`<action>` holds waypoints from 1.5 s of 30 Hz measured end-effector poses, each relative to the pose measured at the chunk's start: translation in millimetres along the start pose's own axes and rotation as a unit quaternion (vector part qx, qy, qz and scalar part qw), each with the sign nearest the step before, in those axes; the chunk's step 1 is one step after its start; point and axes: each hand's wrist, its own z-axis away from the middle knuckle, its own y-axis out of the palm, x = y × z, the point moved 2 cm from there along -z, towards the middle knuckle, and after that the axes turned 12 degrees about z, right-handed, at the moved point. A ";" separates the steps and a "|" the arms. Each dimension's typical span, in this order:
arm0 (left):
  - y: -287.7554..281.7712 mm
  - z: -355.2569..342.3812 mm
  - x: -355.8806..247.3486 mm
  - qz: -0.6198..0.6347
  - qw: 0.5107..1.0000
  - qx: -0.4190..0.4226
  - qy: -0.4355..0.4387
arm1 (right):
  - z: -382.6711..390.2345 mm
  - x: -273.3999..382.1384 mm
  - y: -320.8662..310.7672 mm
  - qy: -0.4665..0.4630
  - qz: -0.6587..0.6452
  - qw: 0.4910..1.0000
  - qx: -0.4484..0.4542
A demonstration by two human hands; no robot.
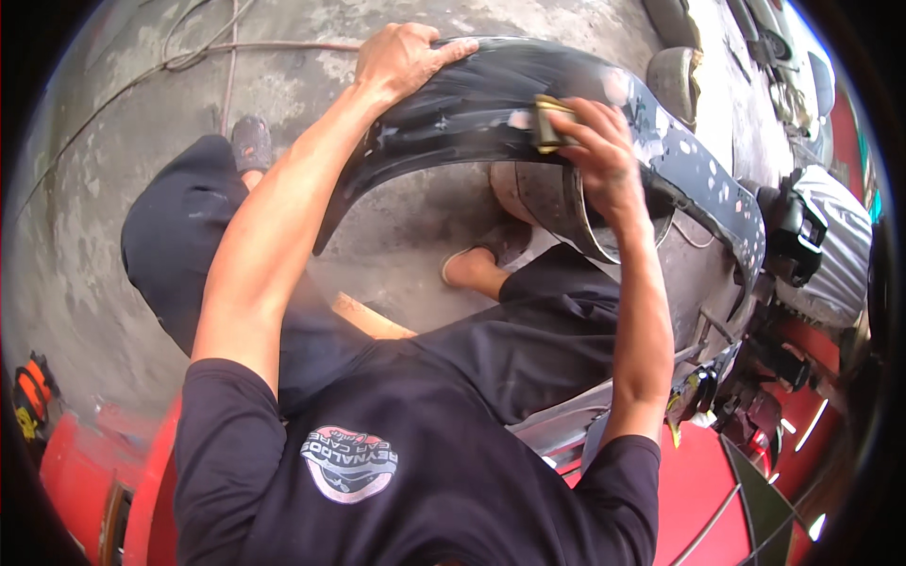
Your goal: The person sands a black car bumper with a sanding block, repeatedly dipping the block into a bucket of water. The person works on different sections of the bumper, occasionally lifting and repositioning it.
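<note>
A dark, arched car fender with scuffed and pale patches spans the space in front of me. My left hand holds its far upper edge, the fingers bent over the rim and the thumb along the surface. In my right hand is a small sanding block with yellowish edges, gripped between fingers and thumb. The block lies against the fender's outer face, beside a whitish spot. The right fingers are slightly blurred.
Under the fender's right half stands a round, rim-like support. A hose runs over the concrete floor at the far left. To the right are a black part and a silver-covered object. Red bodywork lies close behind me.
</note>
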 end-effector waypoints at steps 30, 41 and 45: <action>2.3 -8.8 4.1 0.000 1.000 0.001 0.015 | -29.9 45.8 20.0 -0.052 -0.036 0.997 0.043; 4.4 -7.0 1.9 0.005 1.000 -0.002 0.017 | -34.7 53.8 14.8 -0.031 -0.052 0.997 0.049; 7.9 -5.1 0.2 0.018 1.000 0.006 0.018 | 3.2 -11.1 -4.6 -0.006 0.026 0.999 0.026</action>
